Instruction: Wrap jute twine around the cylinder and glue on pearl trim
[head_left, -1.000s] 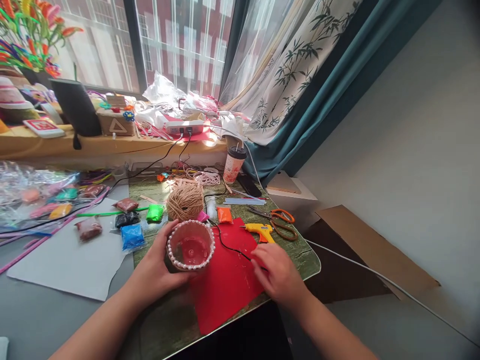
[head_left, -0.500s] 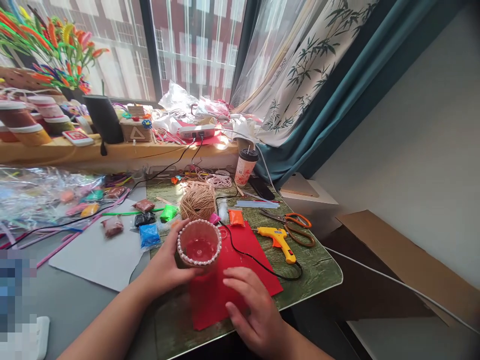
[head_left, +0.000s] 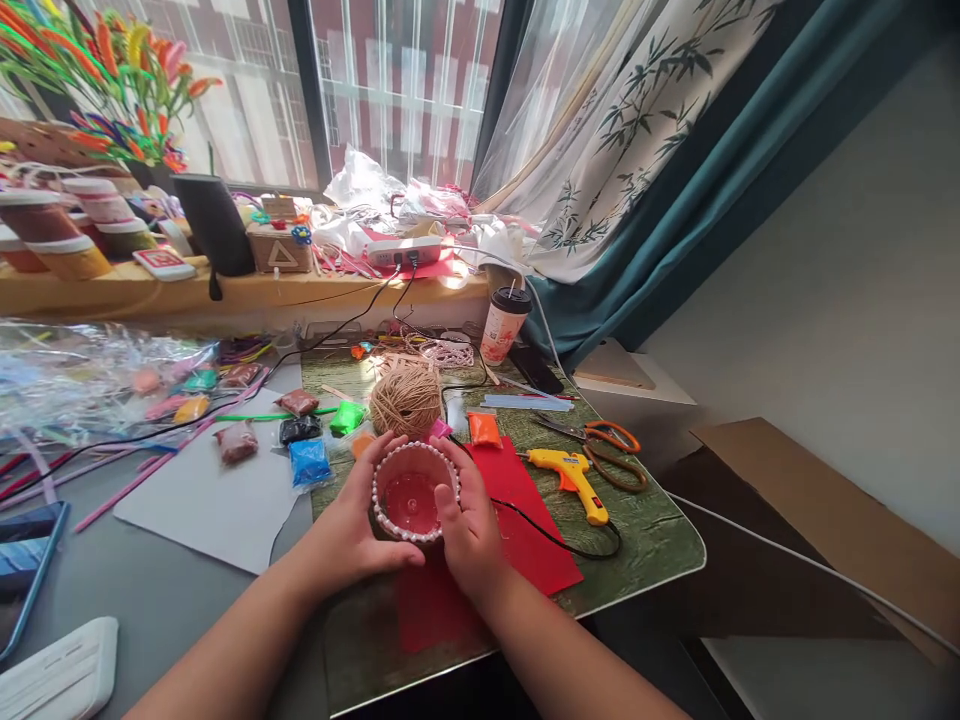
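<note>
A round cup (head_left: 414, 500) with a rim of white beads stands out over the red sheet (head_left: 525, 520), its open top facing up. Around its left side wraps my left hand (head_left: 360, 520), thumb across the front. My right hand (head_left: 474, 525) is curved round the right side, with the thumb at the rim. Just behind the cup lies a ball of brown twine (head_left: 406, 398). A yellow glue gun (head_left: 571, 478) rests to the right, near scissors (head_left: 600, 440).
Clay packets, a blue one (head_left: 309, 463) and an orange one (head_left: 484, 429) among them, lie around the twine. A paper cup (head_left: 505, 325) stands at the back. White board (head_left: 217, 500) and phone (head_left: 30, 570) are at left. A black cord crosses the red sheet.
My right hand has moved up and left from beside the cup onto its right side. The view has shifted slightly, and more of the phone at the left shows.
</note>
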